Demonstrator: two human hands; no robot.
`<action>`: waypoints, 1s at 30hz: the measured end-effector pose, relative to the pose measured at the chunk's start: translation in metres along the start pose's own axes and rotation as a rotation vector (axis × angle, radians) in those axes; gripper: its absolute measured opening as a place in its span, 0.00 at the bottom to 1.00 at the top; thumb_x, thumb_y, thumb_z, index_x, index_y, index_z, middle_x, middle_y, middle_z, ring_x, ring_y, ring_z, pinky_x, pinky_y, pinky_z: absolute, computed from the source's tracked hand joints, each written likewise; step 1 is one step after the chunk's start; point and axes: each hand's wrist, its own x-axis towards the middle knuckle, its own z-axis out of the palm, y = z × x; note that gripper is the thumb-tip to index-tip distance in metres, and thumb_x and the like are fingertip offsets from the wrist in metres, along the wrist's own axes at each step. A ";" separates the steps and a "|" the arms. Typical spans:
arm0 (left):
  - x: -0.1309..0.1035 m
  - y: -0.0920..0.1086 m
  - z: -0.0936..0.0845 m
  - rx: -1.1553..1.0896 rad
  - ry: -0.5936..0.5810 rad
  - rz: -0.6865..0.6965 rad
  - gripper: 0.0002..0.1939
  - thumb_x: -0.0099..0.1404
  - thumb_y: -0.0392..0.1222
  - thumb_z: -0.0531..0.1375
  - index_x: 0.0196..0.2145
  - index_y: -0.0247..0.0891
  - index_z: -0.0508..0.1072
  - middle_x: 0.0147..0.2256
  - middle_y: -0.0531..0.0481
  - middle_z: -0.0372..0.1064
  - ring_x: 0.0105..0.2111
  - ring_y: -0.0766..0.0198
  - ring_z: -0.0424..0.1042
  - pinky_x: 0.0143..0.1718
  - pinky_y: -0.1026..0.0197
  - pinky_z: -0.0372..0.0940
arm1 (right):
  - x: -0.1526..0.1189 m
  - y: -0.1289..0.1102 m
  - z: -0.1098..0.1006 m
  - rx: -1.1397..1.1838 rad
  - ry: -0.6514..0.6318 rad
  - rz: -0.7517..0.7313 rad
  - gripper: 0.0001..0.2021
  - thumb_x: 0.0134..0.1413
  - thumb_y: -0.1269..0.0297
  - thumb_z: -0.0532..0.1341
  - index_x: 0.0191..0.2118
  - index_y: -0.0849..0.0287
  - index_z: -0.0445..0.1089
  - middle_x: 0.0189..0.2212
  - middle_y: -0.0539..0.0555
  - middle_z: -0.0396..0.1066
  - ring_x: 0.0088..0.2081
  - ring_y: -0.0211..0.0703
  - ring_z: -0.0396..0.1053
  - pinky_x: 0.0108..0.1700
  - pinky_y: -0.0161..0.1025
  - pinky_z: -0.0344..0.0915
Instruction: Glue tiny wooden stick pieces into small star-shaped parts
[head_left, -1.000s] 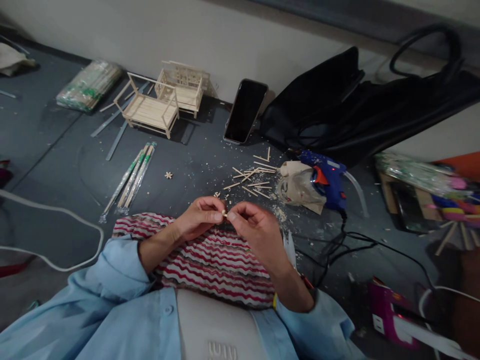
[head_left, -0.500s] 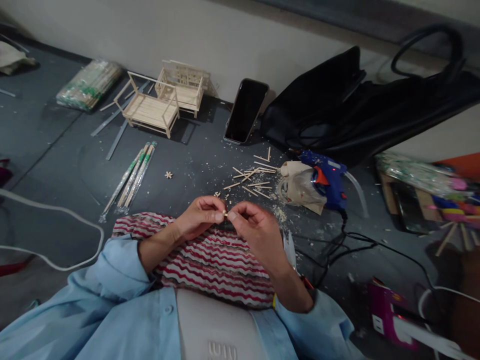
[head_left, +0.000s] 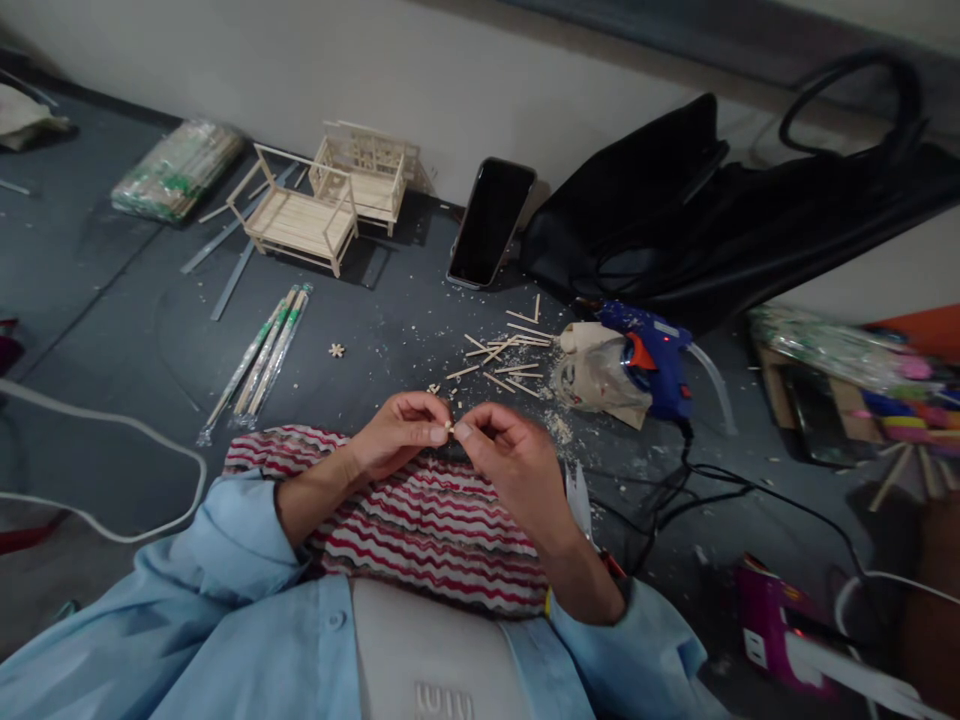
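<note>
Between my fingertips, just above the striped cloth (head_left: 420,530), is a small pale wooden piece (head_left: 450,427). My left hand (head_left: 401,430) pinches it from the left. From the other side, the thumb and forefinger of my right hand (head_left: 510,455) close on it too. Its exact shape is mostly covered by the fingers. Beyond the hands, short thin wooden sticks (head_left: 499,350) lie scattered among crumbs. To the left, a small flower-shaped wooden piece (head_left: 337,350) rests on the grey surface.
A blue glue gun (head_left: 652,360) leans on a clear bottle, its black cord (head_left: 720,480) trailing right. Two miniature stick benches (head_left: 300,220) stand at the back left. A phone (head_left: 492,222) leans near the wall beside a black bag (head_left: 637,210). Wrapped sticks (head_left: 262,350) lie left.
Both hands stay in nearly the same place, still pinching the small wooden piece, which looks slightly turned. Everything else has stayed put apart from a tiny shift of the view.
</note>
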 end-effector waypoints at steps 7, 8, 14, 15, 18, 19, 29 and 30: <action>0.000 0.000 0.000 0.010 0.012 -0.007 0.17 0.38 0.43 0.77 0.22 0.34 0.77 0.20 0.55 0.68 0.23 0.71 0.64 0.30 0.66 0.58 | 0.000 -0.001 0.000 -0.005 -0.004 -0.007 0.09 0.53 0.59 0.61 0.26 0.57 0.68 0.16 0.44 0.56 0.20 0.32 0.52 0.21 0.31 0.50; 0.000 0.000 0.000 0.013 0.015 -0.008 0.17 0.38 0.43 0.77 0.22 0.34 0.77 0.20 0.55 0.68 0.23 0.71 0.64 0.30 0.65 0.58 | 0.000 -0.001 0.000 -0.008 -0.003 -0.007 0.09 0.53 0.60 0.61 0.26 0.57 0.68 0.16 0.44 0.56 0.20 0.32 0.52 0.21 0.31 0.50; 0.000 -0.001 -0.001 0.017 0.004 -0.001 0.16 0.39 0.43 0.77 0.22 0.34 0.77 0.21 0.54 0.69 0.24 0.71 0.65 0.31 0.65 0.58 | 0.000 0.000 0.000 -0.005 -0.001 -0.002 0.09 0.53 0.59 0.61 0.26 0.57 0.67 0.16 0.43 0.56 0.19 0.32 0.52 0.20 0.31 0.50; 0.000 -0.001 -0.001 0.016 0.002 -0.002 0.16 0.39 0.43 0.77 0.22 0.34 0.77 0.21 0.54 0.69 0.24 0.71 0.65 0.31 0.65 0.58 | 0.000 0.000 0.000 -0.002 0.001 -0.002 0.09 0.53 0.59 0.61 0.26 0.57 0.67 0.16 0.43 0.56 0.19 0.32 0.52 0.20 0.31 0.50; 0.000 -0.001 -0.001 0.015 0.004 -0.007 0.16 0.39 0.43 0.77 0.22 0.34 0.77 0.21 0.55 0.69 0.24 0.71 0.66 0.31 0.65 0.58 | 0.001 0.001 0.000 0.010 0.002 -0.004 0.09 0.52 0.59 0.61 0.26 0.57 0.67 0.16 0.44 0.57 0.20 0.32 0.52 0.20 0.31 0.50; 0.000 -0.001 -0.001 0.015 0.008 -0.007 0.16 0.39 0.43 0.77 0.22 0.34 0.77 0.21 0.54 0.69 0.24 0.71 0.66 0.31 0.65 0.58 | 0.001 0.001 0.000 0.008 0.002 -0.004 0.09 0.52 0.59 0.61 0.26 0.57 0.67 0.16 0.44 0.57 0.20 0.32 0.52 0.20 0.31 0.50; 0.001 -0.001 0.000 -0.029 0.008 0.007 0.16 0.40 0.43 0.77 0.23 0.34 0.77 0.22 0.55 0.69 0.24 0.71 0.65 0.30 0.65 0.58 | 0.000 0.001 -0.001 0.036 0.017 -0.022 0.12 0.55 0.56 0.62 0.26 0.57 0.68 0.16 0.44 0.59 0.20 0.34 0.55 0.22 0.32 0.53; 0.002 -0.001 0.000 -0.048 0.006 0.009 0.16 0.40 0.43 0.77 0.23 0.35 0.77 0.22 0.55 0.69 0.24 0.71 0.65 0.31 0.65 0.59 | -0.001 0.001 -0.002 0.048 0.029 -0.031 0.12 0.56 0.55 0.61 0.27 0.57 0.67 0.17 0.45 0.59 0.21 0.34 0.56 0.23 0.32 0.54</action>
